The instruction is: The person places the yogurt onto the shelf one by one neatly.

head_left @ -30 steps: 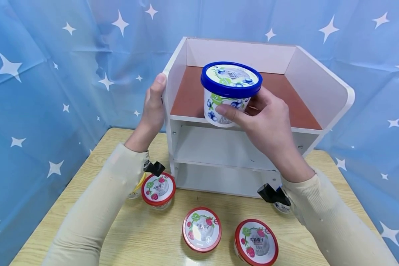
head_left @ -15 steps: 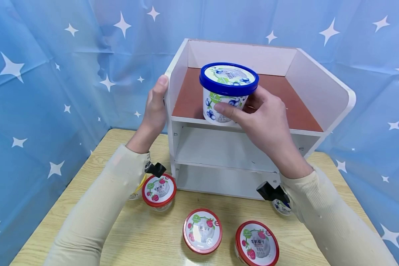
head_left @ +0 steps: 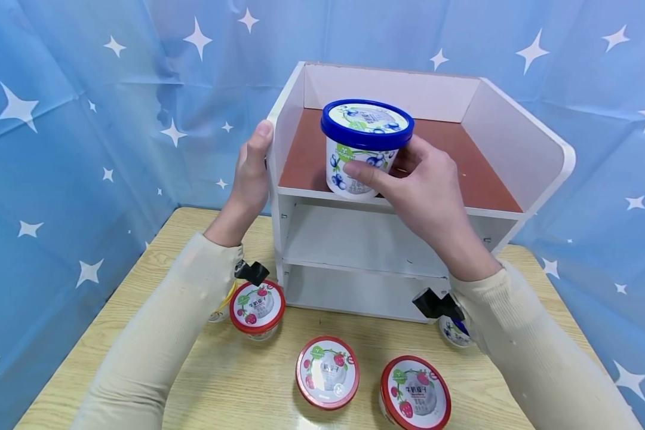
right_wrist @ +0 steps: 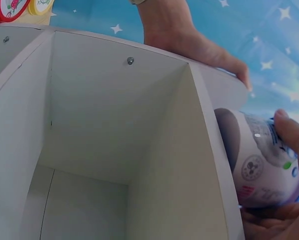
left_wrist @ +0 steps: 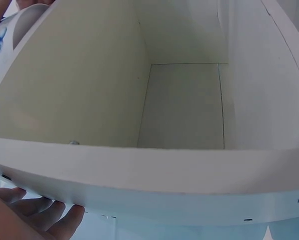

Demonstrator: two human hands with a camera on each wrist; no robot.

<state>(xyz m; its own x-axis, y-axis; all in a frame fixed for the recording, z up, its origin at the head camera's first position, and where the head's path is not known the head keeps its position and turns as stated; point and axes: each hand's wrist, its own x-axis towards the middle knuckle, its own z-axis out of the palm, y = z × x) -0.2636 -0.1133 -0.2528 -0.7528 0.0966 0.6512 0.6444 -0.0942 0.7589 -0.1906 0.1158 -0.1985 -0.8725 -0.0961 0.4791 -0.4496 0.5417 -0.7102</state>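
Note:
A white tub with a blue lid and blueberry print (head_left: 362, 149) stands upright in my right hand (head_left: 430, 188), thumb across its front and fingers behind. Its base overlaps the front edge of the red-brown top shelf (head_left: 435, 155). In the right wrist view the tub (right_wrist: 264, 155) shows its base close to the shelf board's edge (right_wrist: 214, 140). My left hand (head_left: 249, 164) rests against the outer side of the white shelf unit's left panel (head_left: 285, 113). In the left wrist view, the left hand's fingers (left_wrist: 44, 217) lie extended against that panel.
Three red-lidded strawberry tubs stand on the wooden table: left (head_left: 257, 307), middle (head_left: 326, 373) and right (head_left: 416, 392). Another blueberry tub (head_left: 455, 334) is partly hidden by the right sleeve, a yellow-rimmed one (head_left: 221, 307) by the left. Two lower compartments (head_left: 360, 239) lie under the top shelf.
My right hand has carried the blueberry tub slightly left and farther in over the top shelf's front edge. The left hand stays against the side panel.

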